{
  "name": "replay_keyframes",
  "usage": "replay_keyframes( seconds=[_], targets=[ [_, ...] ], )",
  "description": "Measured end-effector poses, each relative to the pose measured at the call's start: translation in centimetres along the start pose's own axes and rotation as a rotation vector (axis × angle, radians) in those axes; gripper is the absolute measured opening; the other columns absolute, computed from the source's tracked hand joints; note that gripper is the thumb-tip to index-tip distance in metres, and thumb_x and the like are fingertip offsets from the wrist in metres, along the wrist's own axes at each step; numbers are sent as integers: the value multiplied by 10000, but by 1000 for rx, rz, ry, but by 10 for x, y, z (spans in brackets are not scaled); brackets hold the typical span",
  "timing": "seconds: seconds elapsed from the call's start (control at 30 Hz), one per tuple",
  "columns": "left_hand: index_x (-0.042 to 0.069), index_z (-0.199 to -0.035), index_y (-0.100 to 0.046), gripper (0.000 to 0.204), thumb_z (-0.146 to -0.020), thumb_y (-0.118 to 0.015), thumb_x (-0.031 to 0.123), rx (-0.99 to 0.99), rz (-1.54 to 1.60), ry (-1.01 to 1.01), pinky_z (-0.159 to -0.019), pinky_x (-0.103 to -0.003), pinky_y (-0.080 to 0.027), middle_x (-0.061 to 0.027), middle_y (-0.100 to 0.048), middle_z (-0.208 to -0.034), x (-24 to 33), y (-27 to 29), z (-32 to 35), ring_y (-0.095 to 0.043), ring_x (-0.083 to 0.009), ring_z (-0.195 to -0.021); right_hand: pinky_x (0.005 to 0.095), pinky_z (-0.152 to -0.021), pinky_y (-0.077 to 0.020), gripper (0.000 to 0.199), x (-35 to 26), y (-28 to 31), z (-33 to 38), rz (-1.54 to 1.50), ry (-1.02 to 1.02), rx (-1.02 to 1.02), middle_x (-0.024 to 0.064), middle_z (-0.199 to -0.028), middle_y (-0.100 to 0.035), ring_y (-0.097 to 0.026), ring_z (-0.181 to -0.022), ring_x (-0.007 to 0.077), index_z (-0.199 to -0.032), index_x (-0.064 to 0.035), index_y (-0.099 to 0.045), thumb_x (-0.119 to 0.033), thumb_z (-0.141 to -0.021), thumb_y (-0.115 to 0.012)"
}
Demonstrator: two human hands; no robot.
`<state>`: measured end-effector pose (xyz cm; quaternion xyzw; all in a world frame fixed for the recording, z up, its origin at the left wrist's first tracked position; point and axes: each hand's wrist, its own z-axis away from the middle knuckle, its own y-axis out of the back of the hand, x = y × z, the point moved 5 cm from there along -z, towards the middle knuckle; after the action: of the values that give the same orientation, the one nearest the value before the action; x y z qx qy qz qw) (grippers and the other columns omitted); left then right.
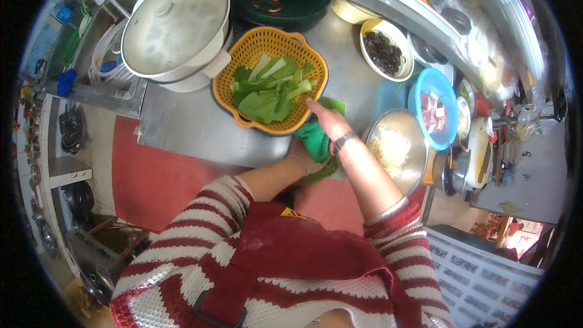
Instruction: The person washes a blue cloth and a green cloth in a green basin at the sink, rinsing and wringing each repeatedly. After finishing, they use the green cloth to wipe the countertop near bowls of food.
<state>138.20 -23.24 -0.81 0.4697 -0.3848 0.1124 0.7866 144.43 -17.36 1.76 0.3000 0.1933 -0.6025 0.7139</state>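
Note:
My left hand is low at the counter's front edge, partly hidden, with its fingers wrapped in a bunched green cloth. Just above it my right hand, a dark band on its wrist, stretches out against the cloth; some of its fingers are hidden. More green cloth shows behind the right hand and hangs below the left. Right by the fingertips stands a yellow colander nested in a dark-rimmed basin. Cut leafy greens with pale stalks lie in it.
A steel bowl of pale shreds stands right of my right forearm. Behind it are a blue basin with pieces of meat and a white bowl of black fungus. A large lidded white pot stands at the left on the metal counter.

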Motion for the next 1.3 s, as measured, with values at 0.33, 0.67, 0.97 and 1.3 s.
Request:
replay_keyframes(
  seconds=[0.33, 0.67, 0.97, 1.3],
  targets=[
    [118, -1333, -477, 603, -904, -440, 539, -117, 117, 117, -1034, -467, -347, -185, -453, -1380, -25, -39, -24, -417, -340, -1278, 328, -846, -448, 324, -33, 1, -7, 232, 147, -114, 114, -1018, -657, -578, -938, 216, -1077, 30, -643, -173, -828, -598],
    [123, -1466, -302, 718, -892, -474, 519, 144, -444, -137, -1088, -601, -186, -195, -154, -1533, -20, -34, -107, -94, -428, -1402, 344, -850, -472, 369, 18, 148, 139, -182, -11, 136, 131, -1077, -646, -594, -977, 225, -1162, 39, -586, -100, -820, -595],
    [78, -1511, -185, 761, -928, -440, 494, 346, -478, 74, -1153, -561, -91, -185, -80, -1578, -17, 105, -259, -52, -391, -1451, 334, -801, -477, 319, 139, 220, 245, -621, -43, 675, 116, -976, -631, -595, -877, 229, -1056, 44, -590, -75, -760, -589],
    [66, -1523, -106, 820, -927, -419, 535, 386, -432, 160, -1166, -523, -59, -180, -52, -1584, -40, 119, -286, -25, -371, -1459, 376, -847, -491, 361, 156, 202, 264, -858, -98, 583, 109, -1061, -628, -608, -944, 264, -1095, 10, -579, -141, -767, -560]
  ],
)
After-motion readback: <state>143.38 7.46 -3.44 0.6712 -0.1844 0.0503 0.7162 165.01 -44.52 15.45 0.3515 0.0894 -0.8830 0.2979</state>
